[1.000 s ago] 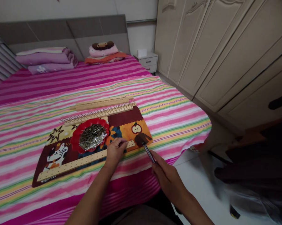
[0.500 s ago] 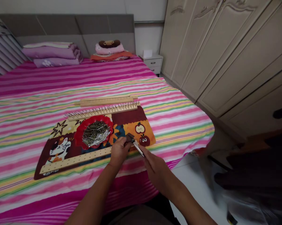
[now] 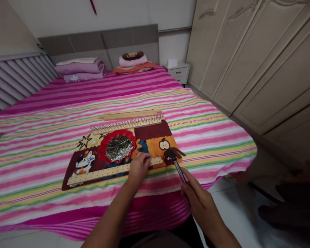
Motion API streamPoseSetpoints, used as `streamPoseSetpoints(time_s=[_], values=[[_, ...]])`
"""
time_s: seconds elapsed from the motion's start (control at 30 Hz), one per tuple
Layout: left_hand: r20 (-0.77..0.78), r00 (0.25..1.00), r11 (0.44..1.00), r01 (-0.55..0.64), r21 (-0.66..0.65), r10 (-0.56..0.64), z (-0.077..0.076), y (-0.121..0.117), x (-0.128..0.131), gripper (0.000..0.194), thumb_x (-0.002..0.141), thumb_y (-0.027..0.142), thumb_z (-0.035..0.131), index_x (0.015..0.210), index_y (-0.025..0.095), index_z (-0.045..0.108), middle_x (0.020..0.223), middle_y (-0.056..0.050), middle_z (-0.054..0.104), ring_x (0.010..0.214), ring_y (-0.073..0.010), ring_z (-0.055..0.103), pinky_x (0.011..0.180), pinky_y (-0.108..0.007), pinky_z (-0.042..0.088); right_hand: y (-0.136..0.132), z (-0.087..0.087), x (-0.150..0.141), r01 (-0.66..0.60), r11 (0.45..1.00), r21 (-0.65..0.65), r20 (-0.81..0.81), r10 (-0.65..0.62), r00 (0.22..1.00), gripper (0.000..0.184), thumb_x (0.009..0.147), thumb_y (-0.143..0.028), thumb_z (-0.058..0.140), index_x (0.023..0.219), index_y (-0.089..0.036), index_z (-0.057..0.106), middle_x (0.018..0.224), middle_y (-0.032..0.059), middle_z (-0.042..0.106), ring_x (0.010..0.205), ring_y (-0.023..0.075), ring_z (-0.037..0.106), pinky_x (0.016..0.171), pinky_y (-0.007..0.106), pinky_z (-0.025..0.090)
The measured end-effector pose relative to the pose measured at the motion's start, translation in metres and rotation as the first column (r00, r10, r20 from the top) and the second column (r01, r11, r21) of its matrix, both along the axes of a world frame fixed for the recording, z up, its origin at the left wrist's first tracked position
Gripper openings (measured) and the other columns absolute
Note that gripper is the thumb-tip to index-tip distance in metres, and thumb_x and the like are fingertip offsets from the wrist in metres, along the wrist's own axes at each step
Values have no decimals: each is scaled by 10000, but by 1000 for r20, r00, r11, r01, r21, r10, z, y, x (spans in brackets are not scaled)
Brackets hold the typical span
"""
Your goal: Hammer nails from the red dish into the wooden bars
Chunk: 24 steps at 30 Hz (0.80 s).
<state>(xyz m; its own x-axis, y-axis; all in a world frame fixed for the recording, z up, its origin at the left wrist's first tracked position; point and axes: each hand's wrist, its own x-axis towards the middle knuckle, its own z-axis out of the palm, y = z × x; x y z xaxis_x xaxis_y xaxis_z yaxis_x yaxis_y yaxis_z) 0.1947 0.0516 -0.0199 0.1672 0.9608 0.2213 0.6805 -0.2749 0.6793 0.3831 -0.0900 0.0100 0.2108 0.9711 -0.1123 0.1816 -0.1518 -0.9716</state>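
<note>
My right hand [image 3: 202, 199] grips the metal handle of a claw hammer [image 3: 179, 167], whose dark head is over the right end of a patterned mat [image 3: 157, 125]. A pale wooden strip [image 3: 98, 175] with rows of small holes lies along the mat's near edge. A few thin nails seem to stand up at its right end. Over this strip is my left hand [image 3: 139, 170], fingers closed in a pinch; what they hold, if anything, is hidden. Just beyond it, a red scalloped bowl [image 3: 102, 148] holds many loose nails [image 3: 120, 147].
Behind the bowl lies another wooden strip [image 3: 129, 124] bristling with nails, and more plain strips [image 3: 130, 114] behind that. All rest on a striped bedspread [image 3: 209, 134]. Folded quilts [image 3: 79, 69] are at the headboard, and a wardrobe [image 3: 247, 58] stands to the right.
The hammer has moved right, away from my left hand; its head was beside the fingers before. My left hand stays pinched over the strip. The view has shifted left.
</note>
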Motion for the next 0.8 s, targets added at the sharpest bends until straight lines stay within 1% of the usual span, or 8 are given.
streamPoseSetpoints(time_s=[0.1,0.17,0.2,0.27,0.37,0.47,0.63,0.8], values=[[-126,977,983,-158,97,170,22,8,-32,165,784,221,519,828,215,678,864,-26,673,835,-158,610,773,-267,460,-7,-8,6,18,999,-38,-68,-21,997,536,896,-404,465,1372,-158,474,639,5,627,513,134,531,465,202,425],[-280,904,946,-316,74,324,35,17,-58,183,781,255,532,866,218,690,907,-38,683,833,-178,617,748,-277,460,-9,-10,10,41,998,-54,-95,-46,994,555,882,-425,482,1367,-155,484,650,14,644,522,138,548,457,197,426],[-368,865,935,-352,38,341,40,23,-69,196,774,252,536,882,216,696,923,-46,687,837,-189,621,745,-280,458,-9,-10,11,52,997,-59,-107,-58,993,560,875,-427,493,1366,-156,488,667,19,655,532,139,559,461,196,433],[-506,810,936,-351,-14,296,43,34,-85,230,763,240,539,919,211,706,967,-60,693,873,-207,625,768,-285,452,-9,-8,12,80,995,-61,-131,-87,988,554,865,-419,510,1356,-162,504,650,16,653,538,143,570,467,198,444],[-620,763,954,-291,-77,183,40,46,-92,238,763,243,532,910,218,718,997,-66,700,903,-211,627,782,-273,446,-9,-5,11,118,992,-42,-147,-123,981,520,853,-395,532,1324,-175,544,557,-9,609,541,154,583,476,203,462],[-669,731,953,-281,-110,138,38,50,-86,242,777,267,505,892,222,713,976,-72,708,878,-210,636,735,-264,448,-10,-4,9,134,990,-33,-132,-137,982,502,843,-390,549,1301,-185,570,561,-7,616,562,161,601,494,211,480],[-752,650,940,-312,-138,105,45,48,-86,256,772,258,482,903,208,696,903,-93,717,827,-221,648,682,-269,440,-10,-6,7,135,990,-34,-134,-139,981,504,835,-403,564,1292,-190,578,580,-4,630,539,156,590,486,215,473],[-776,629,947,-269,-174,36,50,45,-95,243,760,228,473,821,214,708,865,-82,721,793,-206,646,664,-257,424,-10,-9,7,125,992,-25,-143,-127,982,506,848,-423,548,1299,-194,572,558,-9,613,528,158,579,487,225,467]])
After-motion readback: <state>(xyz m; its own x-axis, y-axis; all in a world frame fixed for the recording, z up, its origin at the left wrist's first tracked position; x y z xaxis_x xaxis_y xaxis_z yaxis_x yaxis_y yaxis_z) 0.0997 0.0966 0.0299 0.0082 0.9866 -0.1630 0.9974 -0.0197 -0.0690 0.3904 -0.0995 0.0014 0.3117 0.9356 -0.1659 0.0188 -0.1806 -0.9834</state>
